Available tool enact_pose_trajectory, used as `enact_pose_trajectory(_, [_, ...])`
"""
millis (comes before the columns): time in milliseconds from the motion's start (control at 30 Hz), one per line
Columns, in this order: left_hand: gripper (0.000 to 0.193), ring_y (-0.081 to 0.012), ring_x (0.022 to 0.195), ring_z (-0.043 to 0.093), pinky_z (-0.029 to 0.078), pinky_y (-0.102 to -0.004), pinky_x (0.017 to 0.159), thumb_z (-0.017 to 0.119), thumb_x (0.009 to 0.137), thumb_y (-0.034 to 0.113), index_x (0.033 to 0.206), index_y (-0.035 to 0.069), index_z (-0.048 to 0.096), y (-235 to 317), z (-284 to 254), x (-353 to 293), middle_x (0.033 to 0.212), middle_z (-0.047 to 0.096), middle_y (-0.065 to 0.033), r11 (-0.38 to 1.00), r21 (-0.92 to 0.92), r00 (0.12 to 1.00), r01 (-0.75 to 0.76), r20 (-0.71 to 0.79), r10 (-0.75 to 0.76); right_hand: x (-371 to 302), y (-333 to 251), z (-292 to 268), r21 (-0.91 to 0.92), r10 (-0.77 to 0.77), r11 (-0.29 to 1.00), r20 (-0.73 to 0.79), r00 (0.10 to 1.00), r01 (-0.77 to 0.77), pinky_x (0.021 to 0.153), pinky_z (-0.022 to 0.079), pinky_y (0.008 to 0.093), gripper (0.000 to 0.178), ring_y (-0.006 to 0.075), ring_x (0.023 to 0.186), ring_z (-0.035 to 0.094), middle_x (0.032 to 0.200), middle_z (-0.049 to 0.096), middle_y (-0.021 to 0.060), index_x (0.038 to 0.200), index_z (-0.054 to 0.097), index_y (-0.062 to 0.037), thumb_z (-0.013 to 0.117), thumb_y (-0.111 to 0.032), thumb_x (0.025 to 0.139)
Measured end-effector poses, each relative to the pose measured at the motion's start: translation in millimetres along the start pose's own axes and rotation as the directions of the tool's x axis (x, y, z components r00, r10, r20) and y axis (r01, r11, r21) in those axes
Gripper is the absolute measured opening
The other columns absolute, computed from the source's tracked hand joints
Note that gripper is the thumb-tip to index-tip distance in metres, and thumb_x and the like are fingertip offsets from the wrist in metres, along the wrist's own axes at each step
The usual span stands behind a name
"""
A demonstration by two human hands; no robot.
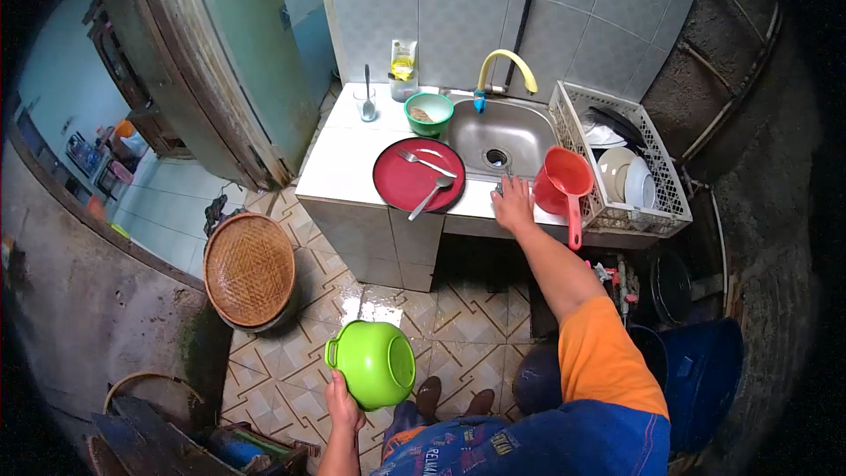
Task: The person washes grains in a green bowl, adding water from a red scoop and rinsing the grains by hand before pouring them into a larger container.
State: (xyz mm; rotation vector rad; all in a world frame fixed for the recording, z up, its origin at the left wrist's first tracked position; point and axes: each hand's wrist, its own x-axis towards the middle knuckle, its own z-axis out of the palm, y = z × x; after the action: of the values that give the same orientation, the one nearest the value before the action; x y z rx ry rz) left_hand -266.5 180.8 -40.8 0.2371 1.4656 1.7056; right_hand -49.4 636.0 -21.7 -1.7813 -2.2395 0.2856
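My left hand [344,407] grips the rim of a bright green plastic basin [374,365] above the floor. The basin is tilted, its round base turned to the right. My right hand [514,204] reaches to the sink's front edge, fingers stretched out; a small dark spot by the fingertips is too small to name. Just right of that hand stands a red water dipper [564,180], its handle over the counter edge. Left of the sink [520,126], a dark red plate [414,178] carries a fork [425,162] and a spoon [431,197].
Behind the plate sit a green bowl [429,114], a glass with a spoon [367,106] and a container with a yellow-marked pouch [404,75]. A yellow-spouted faucet [507,57] arches over the sink. Dishes fill a white crate [577,145]. A woven basket tray [249,269] tops a pot at left.
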Motion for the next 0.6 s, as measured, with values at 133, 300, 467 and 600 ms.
enact_pose_trajectory(133, [0.056,-0.0185,0.09,0.063,0.049,-0.0319,0.081,0.042,0.101,0.047,0.112,-0.004,0.061,-4.3,0.5,2.4,0.105,0.066,-0.0103,1.0,0.003,1.0,0.02,0.007,-0.021,-39.4,-14.2,-27.8,0.079,-0.207,0.967,-0.315,0.926,0.243,0.108,0.032,0.0491,0.059,0.0391,0.129,0.037,0.14,0.039,0.0228,0.14,0.043,-0.0082,0.064,-0.023,0.087])
enact_pose_trajectory(300, [0.047,-0.0162,0.087,0.062,0.049,-0.031,0.079,0.049,0.1,0.041,0.109,-0.003,0.062,-22.6,-6.9,18.8,0.101,0.067,-0.0083,0.995,0.036,0.995,0.089,0.045,-0.09,-97.8,7.9,-91.8,-0.06,0.009,0.996,-0.632,0.775,-0.06,0.105,0.029,0.0522,0.066,0.039,0.129,0.034,0.139,0.038,0.0195,0.141,0.04,-0.0084,0.067,-0.025,0.083])
enact_pose_trajectory(467, [0.045,-0.0129,0.082,0.06,0.048,-0.029,0.076,0.052,0.099,0.041,0.105,-0.002,0.063,-27.3,3.7,37.2,0.096,0.066,-0.0063,0.977,0.194,0.989,0.089,0.1,-0.11,-94.2,70.9,-93.8,0.095,0.369,0.926,-0.436,0.821,-0.366,0.095,0.04,0.053,0.07,0.0413,0.115,0.05,0.127,0.052,0.0233,0.136,0.044,-0.0046,0.069,-0.041,0.081])
enact_pose_trajectory(600, [0.039,-0.0122,0.076,0.059,0.048,-0.0288,0.07,0.053,0.099,0.036,0.099,-0.002,0.064,-36.4,12.3,53.4,0.089,0.066,-0.0053,0.956,0.281,0.982,0.082,0.141,-0.126,-74.9,120.8,-72.4,0.619,0.389,0.72,0.015,0.921,-0.314,0.068,0.052,0.0413,0.054,0.0255,0.075,0.065,0.082,0.066,0.0079,0.118,0.057,-0.0049,0.071,-0.043,0.083])
